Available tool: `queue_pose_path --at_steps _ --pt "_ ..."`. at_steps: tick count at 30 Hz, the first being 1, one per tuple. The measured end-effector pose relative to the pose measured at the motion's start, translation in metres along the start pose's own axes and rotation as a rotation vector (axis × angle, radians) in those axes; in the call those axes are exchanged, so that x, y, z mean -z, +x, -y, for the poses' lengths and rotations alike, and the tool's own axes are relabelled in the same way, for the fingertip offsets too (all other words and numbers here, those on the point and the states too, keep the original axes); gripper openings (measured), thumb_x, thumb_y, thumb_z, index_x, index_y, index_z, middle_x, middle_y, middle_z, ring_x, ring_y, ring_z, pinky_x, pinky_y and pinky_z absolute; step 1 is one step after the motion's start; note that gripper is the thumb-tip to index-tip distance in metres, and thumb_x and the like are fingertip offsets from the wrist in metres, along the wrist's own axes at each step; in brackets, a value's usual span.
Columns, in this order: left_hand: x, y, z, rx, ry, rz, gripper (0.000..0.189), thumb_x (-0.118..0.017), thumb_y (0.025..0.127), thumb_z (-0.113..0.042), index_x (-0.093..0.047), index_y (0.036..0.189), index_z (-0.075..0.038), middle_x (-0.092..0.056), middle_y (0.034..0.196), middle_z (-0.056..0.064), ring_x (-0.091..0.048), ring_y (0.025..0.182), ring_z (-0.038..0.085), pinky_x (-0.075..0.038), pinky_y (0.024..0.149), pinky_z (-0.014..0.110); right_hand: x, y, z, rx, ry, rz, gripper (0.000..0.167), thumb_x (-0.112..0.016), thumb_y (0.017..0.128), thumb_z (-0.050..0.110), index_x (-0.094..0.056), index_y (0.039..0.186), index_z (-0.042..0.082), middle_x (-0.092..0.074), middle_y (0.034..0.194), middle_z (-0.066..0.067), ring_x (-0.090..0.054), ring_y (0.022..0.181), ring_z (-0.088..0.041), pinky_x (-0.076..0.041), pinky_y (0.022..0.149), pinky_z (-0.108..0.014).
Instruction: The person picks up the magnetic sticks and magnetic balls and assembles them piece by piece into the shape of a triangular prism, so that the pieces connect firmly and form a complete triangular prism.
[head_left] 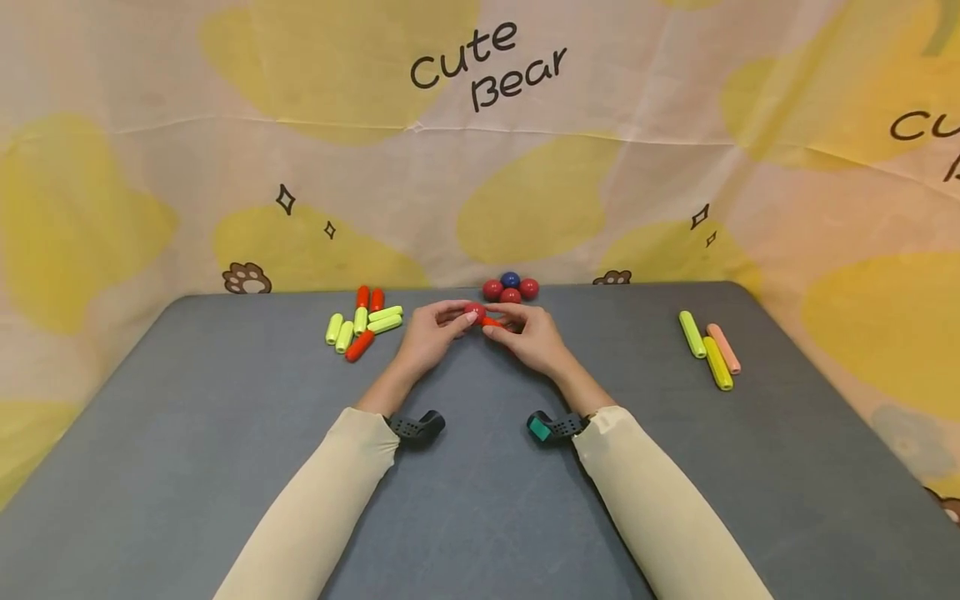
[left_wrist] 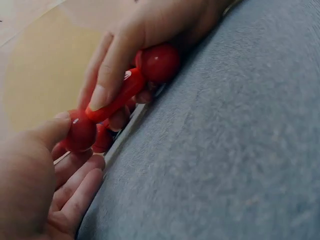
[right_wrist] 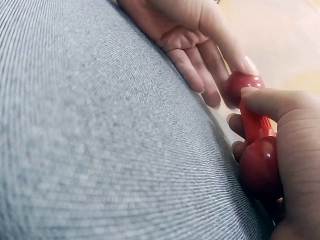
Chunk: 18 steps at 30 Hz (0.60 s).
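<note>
Near the table's far edge, my left hand pinches a dark red ball between thumb and fingers. My right hand grips a short orange-red stick. One end of that stick meets the ball in the left hand. At its other end sits a second dark red ball, next to the right palm. Fingers partly cover the stick in every view. Just beyond the hands lies a cluster of balls: a blue ball and several red balls.
Left of the hands lie several short yellow-green sticks and orange-red sticks. Longer sticks lie at the right: a green one, a yellow one and a pink one. A printed cloth hangs behind the grey table.
</note>
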<state>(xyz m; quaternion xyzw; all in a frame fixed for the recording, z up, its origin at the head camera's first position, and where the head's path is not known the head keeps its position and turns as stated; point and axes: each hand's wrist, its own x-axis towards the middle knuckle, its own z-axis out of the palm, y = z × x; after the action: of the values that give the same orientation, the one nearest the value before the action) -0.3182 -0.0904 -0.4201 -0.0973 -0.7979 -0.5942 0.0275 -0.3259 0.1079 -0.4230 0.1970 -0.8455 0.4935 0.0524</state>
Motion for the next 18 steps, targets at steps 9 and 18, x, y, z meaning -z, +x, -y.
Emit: queue_pose_path --at_steps 9,18 --pt "0.036 -0.016 -0.019 -0.013 0.259 -0.008 0.034 -0.060 0.102 -0.025 -0.066 0.132 -0.007 -0.070 0.127 0.013 -0.067 0.115 0.030 -0.055 0.097 0.045 0.002 0.002 0.000 0.005 0.111 -0.008 0.035 -0.076 0.091 0.018 -0.073 0.125 0.013 -0.076 0.099 -0.017 -0.064 0.071 -0.013 -0.051 0.062 -0.022" --pt "0.101 -0.024 -0.022 0.016 0.613 -0.049 0.030 -0.066 0.096 -0.009 -0.069 0.125 -0.005 -0.069 0.126 0.018 -0.064 0.118 0.037 -0.052 0.097 0.053 0.005 0.002 0.002 -0.021 0.187 -0.015 0.039 -0.075 0.092 0.014 -0.069 0.130 0.009 -0.074 0.091 -0.016 -0.065 0.068 -0.015 -0.053 0.064 -0.021"
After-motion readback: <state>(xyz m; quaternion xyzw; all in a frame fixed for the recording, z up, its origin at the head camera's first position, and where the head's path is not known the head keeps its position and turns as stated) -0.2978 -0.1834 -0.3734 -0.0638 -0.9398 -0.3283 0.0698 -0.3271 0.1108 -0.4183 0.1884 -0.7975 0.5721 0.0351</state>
